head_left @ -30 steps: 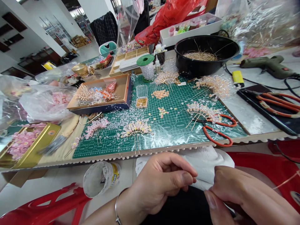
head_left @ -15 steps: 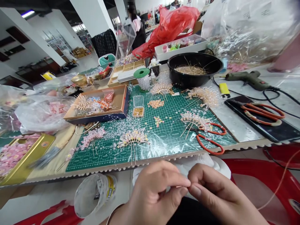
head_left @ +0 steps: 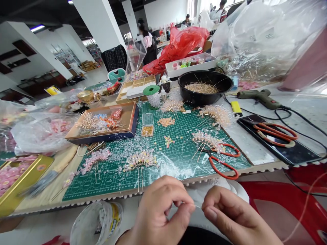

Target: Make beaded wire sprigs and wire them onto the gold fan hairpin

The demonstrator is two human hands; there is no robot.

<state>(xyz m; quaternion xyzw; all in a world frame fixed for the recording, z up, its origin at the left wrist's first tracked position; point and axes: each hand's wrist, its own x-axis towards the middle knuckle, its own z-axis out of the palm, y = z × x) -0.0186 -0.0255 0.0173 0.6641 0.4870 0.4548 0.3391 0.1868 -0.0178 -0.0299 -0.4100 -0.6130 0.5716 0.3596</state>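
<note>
My left hand (head_left: pixel 166 207) and my right hand (head_left: pixel 227 214) are held a little apart below the table edge, each with thumb and forefinger pinched. A faint thin strand (head_left: pixel 198 207) runs between the fingertips; whether it is wire or thread I cannot tell. On the green cutting mat (head_left: pixel 176 160) just beyond lies a beaded hair comb (head_left: pixel 140 161) with its prongs towards me. Another beaded comb (head_left: pixel 208 141) rests against red-handled scissors (head_left: pixel 224 166). A pink beaded piece (head_left: pixel 95 161) is to the left.
A black bowl (head_left: pixel 204 97) of thin golden wires stands at the back. An open box (head_left: pixel 102 136) with beaded pieces is on the left. A glue gun (head_left: pixel 258 97) and orange-handled pliers (head_left: pixel 276 132) lie right. Below the table stands a white bucket (head_left: pixel 89 224).
My fingertips have drawn apart, from touching to a small gap with the thin strand showing between them. The camera view has tilted slightly up and shifted right.
</note>
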